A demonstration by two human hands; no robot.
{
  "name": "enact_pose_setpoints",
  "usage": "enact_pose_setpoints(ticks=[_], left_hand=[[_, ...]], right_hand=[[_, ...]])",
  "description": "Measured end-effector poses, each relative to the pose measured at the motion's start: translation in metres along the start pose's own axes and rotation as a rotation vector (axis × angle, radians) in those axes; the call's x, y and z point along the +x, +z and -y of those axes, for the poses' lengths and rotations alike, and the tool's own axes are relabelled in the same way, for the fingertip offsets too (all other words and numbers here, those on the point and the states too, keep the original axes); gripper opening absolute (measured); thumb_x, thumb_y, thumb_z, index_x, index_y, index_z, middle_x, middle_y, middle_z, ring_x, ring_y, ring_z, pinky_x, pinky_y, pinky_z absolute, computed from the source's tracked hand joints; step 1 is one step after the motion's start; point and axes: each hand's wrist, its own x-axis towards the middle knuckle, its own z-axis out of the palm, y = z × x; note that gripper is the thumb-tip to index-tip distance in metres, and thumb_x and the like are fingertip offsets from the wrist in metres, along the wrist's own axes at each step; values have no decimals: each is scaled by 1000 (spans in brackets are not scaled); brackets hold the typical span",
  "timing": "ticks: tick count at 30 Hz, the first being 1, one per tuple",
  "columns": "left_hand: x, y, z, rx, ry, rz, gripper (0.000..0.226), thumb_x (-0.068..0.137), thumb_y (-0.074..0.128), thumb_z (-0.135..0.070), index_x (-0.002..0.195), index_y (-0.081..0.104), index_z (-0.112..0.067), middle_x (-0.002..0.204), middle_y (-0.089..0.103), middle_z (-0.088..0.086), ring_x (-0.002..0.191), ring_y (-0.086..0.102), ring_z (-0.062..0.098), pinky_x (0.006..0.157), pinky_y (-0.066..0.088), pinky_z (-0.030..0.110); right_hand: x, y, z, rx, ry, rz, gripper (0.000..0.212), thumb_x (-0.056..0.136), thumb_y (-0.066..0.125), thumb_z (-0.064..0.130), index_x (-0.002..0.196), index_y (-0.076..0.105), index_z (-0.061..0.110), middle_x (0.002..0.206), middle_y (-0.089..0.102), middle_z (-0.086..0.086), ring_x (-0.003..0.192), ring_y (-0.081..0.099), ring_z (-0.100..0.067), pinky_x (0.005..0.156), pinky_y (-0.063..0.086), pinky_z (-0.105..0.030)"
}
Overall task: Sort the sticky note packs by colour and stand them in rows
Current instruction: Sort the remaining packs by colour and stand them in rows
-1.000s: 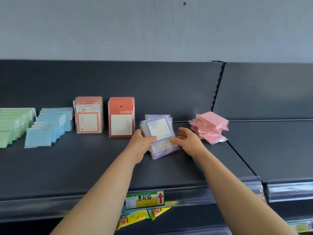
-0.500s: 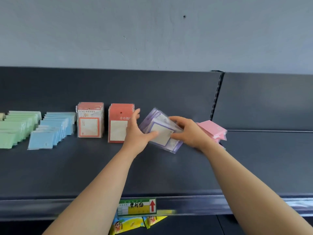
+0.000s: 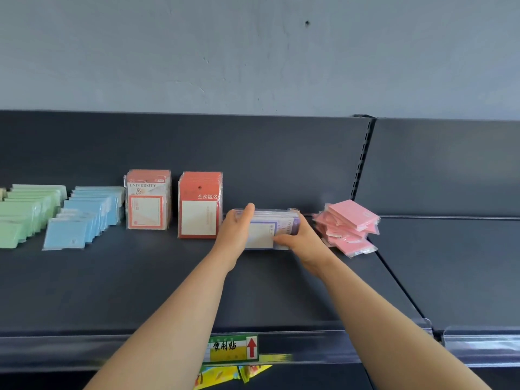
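Dark shelf, price label, grey wall

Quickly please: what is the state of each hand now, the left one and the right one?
Left hand: closed, gripping the left side of the purple packs.
Right hand: closed, gripping the right side of the same packs.

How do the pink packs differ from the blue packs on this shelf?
The pink packs lie in a loose heap, tilted different ways; the blue packs are lined up in an overlapping row. The pink packs sit at the right end of the shelf; the blue packs sit toward the left, next to the green packs. Both are plain, clear-wrapped squares on the same dark shelf.
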Motion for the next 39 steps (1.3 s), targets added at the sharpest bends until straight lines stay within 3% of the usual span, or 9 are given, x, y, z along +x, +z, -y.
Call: enact_pose_setpoints(ticks=[2,6,9,12,16,20,24,29,39], left_hand=[[5,1,1,-28,-20,12,59,83,43,-70,119,52,-24,121,60,-2,113,56,19,102,43,40],[12,-1,8,-226,-122,148,109,51,56,-93,137,41,-28,134,56,-6,123,55,16,109,38,42],[2,-8,4,-145,-30,234,75,66,76,-58,125,44,-24,124,63,-2,112,62,14,103,46,39],[3,-13,11,30,106,151,27,89,67,-25,111,52,-29,115,65,-6,108,62,12,99,50,40],[2,-10,8,-377,14,135,31,96,60,-18,125,50,-18,122,66,2,108,66,18,94,54,48],[-3,-2,7,-522,-12,179,35,96,59,-17,129,48,-17,123,66,4,110,66,21,92,55,47],[-1,-7,8,-291,63,96,38,90,67,-17,125,51,-14,122,64,4,107,65,16,95,53,40],[-3,-10,-3,2,242,101,41,90,68,-20,123,47,-30,121,60,-11,108,56,3,79,46,17],[-8,-11,-11,261,388,203,66,98,55,-17,144,18,-45,143,39,-15,126,42,5,89,46,21]], right_hand=[[2,-1,-5,27,17,-4,53,81,59,-11,130,45,5,122,65,-8,113,62,-21,97,51,-36],[4,-5,-9,-30,45,-18,55,82,62,-6,132,43,8,123,64,-3,113,61,-16,100,47,-32],[6,-8,-11,-95,31,8,53,81,64,-2,130,48,9,121,66,-1,111,63,-13,102,47,-33],[5,-10,-3,-121,-8,-41,38,80,71,3,115,59,13,110,71,-1,100,68,-14,96,51,-34],[4,-9,18,217,-9,-110,45,79,76,5,118,54,10,111,70,-9,96,69,-22,86,57,-38],[2,-3,24,367,36,-61,48,80,74,2,122,52,6,118,67,-13,102,69,-27,79,58,-39],[0,-8,31,238,-63,-117,41,81,71,-3,115,53,14,112,68,-9,102,68,-23,79,58,-36],[0,-13,40,-123,-143,-40,50,82,69,-5,118,51,25,111,67,-4,100,66,-16,87,55,-28],[-3,-11,25,-21,-122,-82,85,86,67,-2,146,21,38,118,63,2,102,66,-14,86,55,-29]])
